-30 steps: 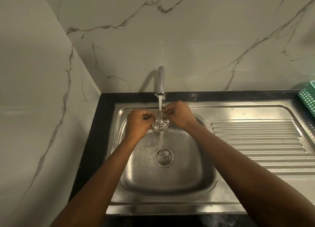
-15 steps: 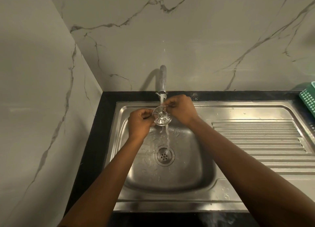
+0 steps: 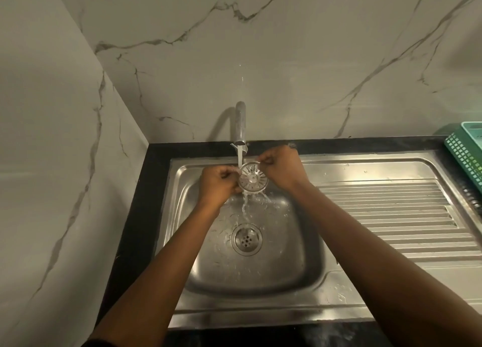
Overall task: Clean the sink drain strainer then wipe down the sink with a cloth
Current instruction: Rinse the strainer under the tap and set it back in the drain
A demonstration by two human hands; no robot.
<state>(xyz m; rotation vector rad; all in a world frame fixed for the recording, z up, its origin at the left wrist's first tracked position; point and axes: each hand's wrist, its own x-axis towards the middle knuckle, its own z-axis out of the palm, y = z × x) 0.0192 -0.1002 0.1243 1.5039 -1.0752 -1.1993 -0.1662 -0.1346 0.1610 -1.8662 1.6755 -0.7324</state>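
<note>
A round metal drain strainer (image 3: 253, 178) with slotted holes is held under the running tap (image 3: 240, 123), tilted so its face points at me. My left hand (image 3: 217, 183) pinches its left rim and my right hand (image 3: 280, 166) pinches its upper right rim. Water streams off the strainer into the steel sink basin (image 3: 292, 255), above the open drain hole (image 3: 246, 239). No cloth is in view.
A ribbed steel drainboard (image 3: 391, 216) lies to the right of the basin. A green plastic basket (image 3: 467, 148) stands at the far right on the black counter (image 3: 140, 205). Marble walls close in the left side and the back.
Both hands have turned the strainer under the stream, so its slotted face now points more toward me. My right hand has risen slightly toward the tap.
</note>
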